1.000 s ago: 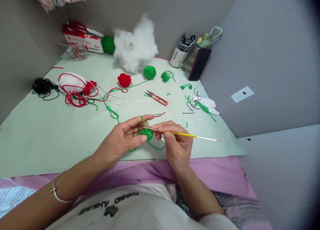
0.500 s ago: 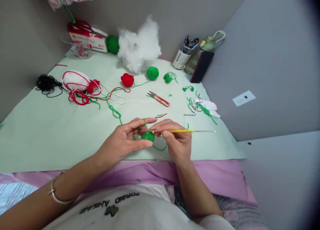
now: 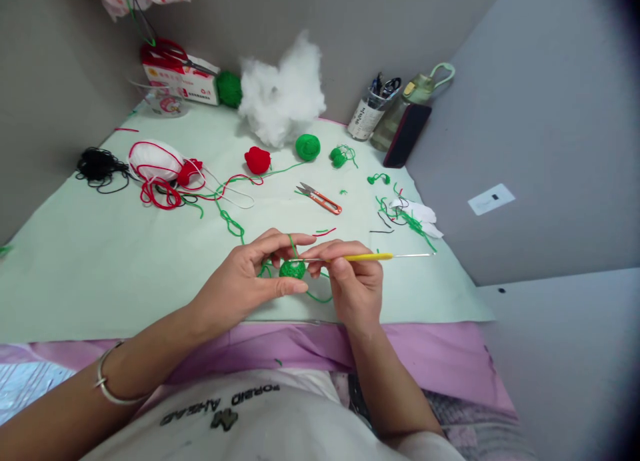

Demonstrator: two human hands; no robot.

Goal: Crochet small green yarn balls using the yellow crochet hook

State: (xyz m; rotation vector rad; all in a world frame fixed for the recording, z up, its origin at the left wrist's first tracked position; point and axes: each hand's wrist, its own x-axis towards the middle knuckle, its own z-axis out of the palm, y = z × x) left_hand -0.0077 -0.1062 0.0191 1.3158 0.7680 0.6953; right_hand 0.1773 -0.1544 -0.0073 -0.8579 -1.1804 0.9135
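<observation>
Between the thumb and fingers of my left hand [image 3: 250, 271] is a small green crochet piece [image 3: 292, 269], rounded, with a pale opening at its top. A strand of green yarn [image 3: 292, 245] runs up from it over my left index finger. My right hand [image 3: 354, 274] grips a crochet hook [image 3: 370, 256] by its yellow handle, pen-like. The hook's thin metal shaft reaches left to the upper edge of the piece; whether its tip sits inside a stitch is too small to tell. A loop of green yarn hangs below, between the hands.
Orange thread snips [image 3: 321, 199] lie beyond my hands. Behind them are a red yarn ball [image 3: 257, 160], a green yarn ball [image 3: 307, 147] and white stuffing [image 3: 283, 94]. White yarn [image 3: 155, 161] and black yarn [image 3: 97, 166] lie left; yarn scraps [image 3: 410, 214], a phone [image 3: 407, 135] and a bottle [image 3: 395, 117] are right.
The crochet piece has tilted in my left hand, so its pale opening now shows. The hook has turned slightly, its handle end lying a little farther right. The whole view has shifted slightly.
</observation>
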